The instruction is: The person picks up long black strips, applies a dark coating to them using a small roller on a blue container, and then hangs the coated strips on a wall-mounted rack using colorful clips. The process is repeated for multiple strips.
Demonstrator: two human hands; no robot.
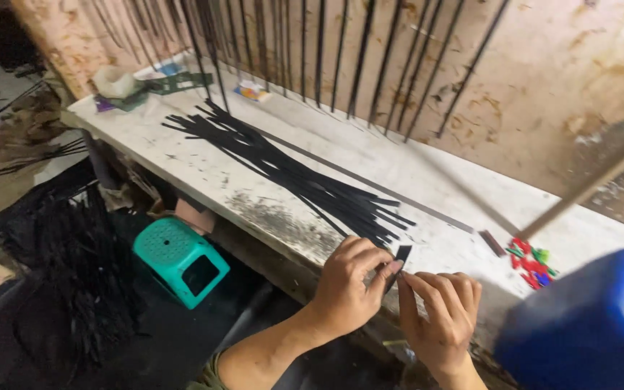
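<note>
A stained, blotchy tan wall (543, 79) fills the upper right of the frame, with thin dark rods (370, 58) leaning against it in a row. Below it a long white bench (204, 170), scuffed and smeared grey, runs from upper left to lower right; its front edge drops to a dark floor at lower left. The bench top between the pile and the front edge is mostly bare.

A blue plastic drum (594, 325), smooth and rounded, takes the lower right corner. A teal plastic stool (180, 261) with a dotted top stands on the floor below the bench edge.

A loose fan of flat black strips (283, 170) lies across the middle of the bench. A pale stick (594, 180) crosses the right side at a slant.

At bottom centre, the left hand (348, 285) pinches a short black strip (401, 256) at the bench's front edge, just beside the pile's near end. The right hand (442, 314), fingers curled, touches the same strip from below.

Small red, green and blue scraps (531, 261) lie near the drum. A white lump (113, 81) and coloured flat packets (252, 90) sit at the bench's far end, upper left.
</note>
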